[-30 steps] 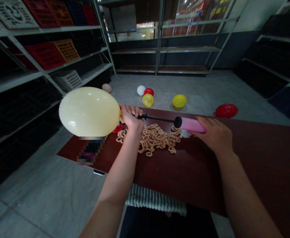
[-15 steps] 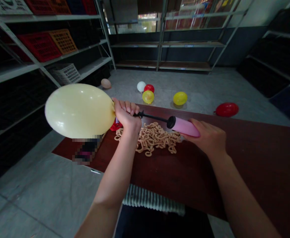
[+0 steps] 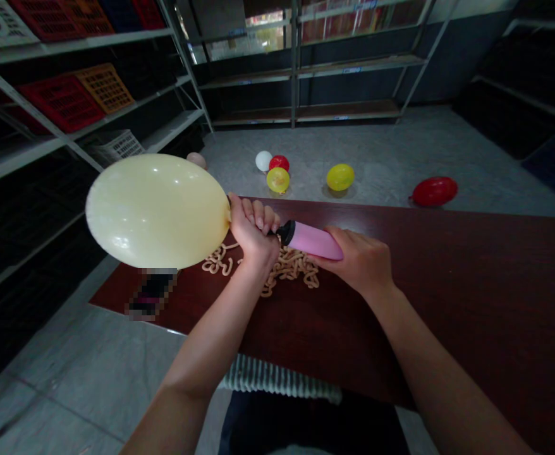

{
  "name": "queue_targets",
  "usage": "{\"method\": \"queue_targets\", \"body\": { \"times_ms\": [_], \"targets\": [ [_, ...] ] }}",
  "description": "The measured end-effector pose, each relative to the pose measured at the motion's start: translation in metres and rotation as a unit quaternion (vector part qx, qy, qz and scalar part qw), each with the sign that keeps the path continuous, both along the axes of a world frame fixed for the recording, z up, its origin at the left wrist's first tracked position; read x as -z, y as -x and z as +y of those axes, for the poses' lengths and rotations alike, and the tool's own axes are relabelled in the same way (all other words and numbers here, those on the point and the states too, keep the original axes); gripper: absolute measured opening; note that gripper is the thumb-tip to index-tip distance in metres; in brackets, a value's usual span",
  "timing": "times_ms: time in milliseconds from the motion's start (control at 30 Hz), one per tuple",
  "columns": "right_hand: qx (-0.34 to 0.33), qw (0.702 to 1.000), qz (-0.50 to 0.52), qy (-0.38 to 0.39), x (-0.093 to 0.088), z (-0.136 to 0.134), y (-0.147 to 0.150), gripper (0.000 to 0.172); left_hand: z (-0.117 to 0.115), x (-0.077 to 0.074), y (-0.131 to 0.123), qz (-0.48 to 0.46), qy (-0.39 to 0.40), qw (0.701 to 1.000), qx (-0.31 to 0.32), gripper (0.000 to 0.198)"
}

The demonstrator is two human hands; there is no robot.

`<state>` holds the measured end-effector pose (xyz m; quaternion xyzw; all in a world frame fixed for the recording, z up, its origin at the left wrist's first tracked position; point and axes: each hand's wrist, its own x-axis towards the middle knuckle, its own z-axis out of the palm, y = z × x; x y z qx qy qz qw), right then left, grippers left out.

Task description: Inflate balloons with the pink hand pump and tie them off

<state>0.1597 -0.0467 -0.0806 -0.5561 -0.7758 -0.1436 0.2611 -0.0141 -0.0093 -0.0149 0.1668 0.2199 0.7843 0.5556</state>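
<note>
Pale yellow balloon (image 3: 157, 212) bulges out past the table edge, its neck clenched in the left hand (image 3: 253, 234) around the black end of a pink hand pump (image 3: 313, 241), whose barrel the right hand (image 3: 358, 262) wraps closely. Beneath them, tan looped chain (image 3: 287, 268) lies heaped on the dark red table (image 3: 471, 297); a yellow balloon (image 3: 340, 177) and a red balloon (image 3: 433, 191) sit on the floor beyond.

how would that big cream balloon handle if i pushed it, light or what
The cream balloon looks very light for its size, since the left hand holds it out by the neck alone. Its taut, shiny skin suggests it is springy but probably easy to burst. Its rounded shape would likely roll across the dark red table at a light push.
</note>
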Motion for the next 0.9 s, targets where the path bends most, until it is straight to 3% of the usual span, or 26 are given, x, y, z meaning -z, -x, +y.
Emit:
{"method": "queue_targets", "body": {
  "times_ms": [300, 633, 900],
  "targets": [
    [-0.010, 1.000, 0.000, 0.019, 0.006, 0.010, 0.000, 0.067, 0.017, 0.008, 0.014, 0.000, 0.010, 1.000, -0.020, 0.059],
    [0.036, 0.999, -0.029, -0.011, 0.020, 0.016, -0.031, 0.068, 0.040, 0.018, 0.031, -0.055, 0.001, 0.997, -0.049, 0.057],
    [0.064, 0.997, -0.031, -0.002, 0.022, -0.002, -0.062, 0.060, 0.038, -0.001, 0.032, -0.066, 0.012, 0.995, -0.076, 0.052]
  ]
}}
